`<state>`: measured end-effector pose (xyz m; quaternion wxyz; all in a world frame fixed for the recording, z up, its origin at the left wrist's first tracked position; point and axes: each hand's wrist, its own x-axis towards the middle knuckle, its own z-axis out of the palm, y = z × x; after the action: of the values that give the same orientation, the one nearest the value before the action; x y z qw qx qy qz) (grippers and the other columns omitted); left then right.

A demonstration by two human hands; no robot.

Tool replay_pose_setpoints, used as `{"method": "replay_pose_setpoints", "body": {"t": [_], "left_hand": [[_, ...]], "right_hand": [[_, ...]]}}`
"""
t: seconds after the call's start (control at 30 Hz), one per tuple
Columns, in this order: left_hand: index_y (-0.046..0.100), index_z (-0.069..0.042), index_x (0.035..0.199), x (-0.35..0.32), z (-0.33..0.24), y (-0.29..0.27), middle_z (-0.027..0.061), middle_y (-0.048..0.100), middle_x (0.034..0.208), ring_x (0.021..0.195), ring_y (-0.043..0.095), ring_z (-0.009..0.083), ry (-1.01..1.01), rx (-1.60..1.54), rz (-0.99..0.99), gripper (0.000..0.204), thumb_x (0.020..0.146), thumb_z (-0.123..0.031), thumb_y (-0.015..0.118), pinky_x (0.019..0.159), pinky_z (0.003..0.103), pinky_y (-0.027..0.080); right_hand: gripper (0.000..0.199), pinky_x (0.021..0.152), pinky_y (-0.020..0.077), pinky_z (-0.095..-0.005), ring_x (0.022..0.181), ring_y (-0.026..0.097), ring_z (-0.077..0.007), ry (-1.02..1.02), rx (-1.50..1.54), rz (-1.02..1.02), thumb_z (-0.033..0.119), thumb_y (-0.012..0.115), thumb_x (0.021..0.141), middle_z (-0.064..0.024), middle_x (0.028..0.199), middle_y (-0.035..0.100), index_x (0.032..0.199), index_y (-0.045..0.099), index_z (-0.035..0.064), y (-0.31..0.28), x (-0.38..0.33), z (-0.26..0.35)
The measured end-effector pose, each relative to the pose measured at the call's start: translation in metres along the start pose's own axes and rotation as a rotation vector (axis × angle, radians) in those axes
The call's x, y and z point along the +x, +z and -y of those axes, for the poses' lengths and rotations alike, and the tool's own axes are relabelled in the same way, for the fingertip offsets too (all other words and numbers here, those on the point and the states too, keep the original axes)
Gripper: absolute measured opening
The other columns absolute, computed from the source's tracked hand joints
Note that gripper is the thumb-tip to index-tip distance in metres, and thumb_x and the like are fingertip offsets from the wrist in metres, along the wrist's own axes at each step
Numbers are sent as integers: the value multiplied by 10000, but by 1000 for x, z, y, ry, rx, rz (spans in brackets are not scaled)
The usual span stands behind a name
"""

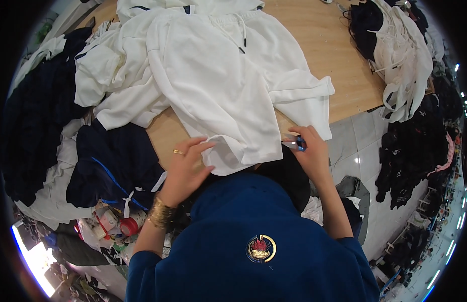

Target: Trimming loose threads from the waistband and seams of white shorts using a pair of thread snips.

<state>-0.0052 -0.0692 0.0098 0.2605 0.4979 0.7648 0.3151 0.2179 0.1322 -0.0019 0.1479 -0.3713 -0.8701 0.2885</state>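
Observation:
White drawstring shorts [213, 75] lie spread over the front edge of the wooden table, waistband away from me and legs toward me. The near leg's hem hangs over the edge and gapes, showing its inside. At the left side of that hem is my left hand [185, 166], its fingers curved and apart, fingertips at the cloth's edge. My right hand [311, 151] is closed around small thread snips [297, 144] with a blue part and bright blades, which point left at the hem's right corner. The other leg lies beyond my right hand.
White garments [112, 65] are heaped on the wooden table [319, 25] at left. Navy clothing [110, 166] with blue piping hangs at the near left. White and dark clothes [402, 55] pile at the right edge; black garments [409, 156] lie beyond the tiled floor [359, 146].

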Motion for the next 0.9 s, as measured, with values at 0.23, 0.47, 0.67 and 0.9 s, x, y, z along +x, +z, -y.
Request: {"method": "replay_pose_setpoints", "body": {"t": [0.23, 0.47, 0.67, 0.9], "left_hand": [[629, -135, 1038, 44, 32, 47, 68, 585, 1080, 904, 541, 256, 192, 156, -246, 338, 709, -65, 655, 823, 380, 406], [633, -60, 859, 69, 41, 21, -26, 593, 741, 672, 540, 73, -255, -551, -163, 85, 860, -123, 577, 618, 222, 421], [613, -79, 893, 64, 9, 15, -32, 618, 818, 734, 575, 42, -492, -1171, 25, 174, 917, -236, 542, 695, 216, 467], [544, -71, 1040, 65, -13, 19, -11, 620, 949, 827, 603, 66, -426, -1347, 69, 204, 961, -236, 454, 746, 233, 488]], "right_hand": [[278, 592, 446, -309, 655, 547, -223, -58, 114, 112, 143, 729, 722, -75, 784, 530, 974, 621, 94, 12, -7, 0], [207, 597, 459, -302, 763, 587, -233, -23, 193, -93, 22, 651, 670, -70, 828, 522, 866, 610, 74, 45, -21, -25], [71, 388, 207, -199, 390, 264, -29, 696, 1624, 79, 135, 566, 884, 48, 639, 460, 942, 548, 99, 15, 20, -33], [33, 388, 222, -199, 393, 272, -39, 720, 1717, 57, 129, 552, 890, 44, 643, 478, 913, 541, 108, 6, 33, -24]]}}
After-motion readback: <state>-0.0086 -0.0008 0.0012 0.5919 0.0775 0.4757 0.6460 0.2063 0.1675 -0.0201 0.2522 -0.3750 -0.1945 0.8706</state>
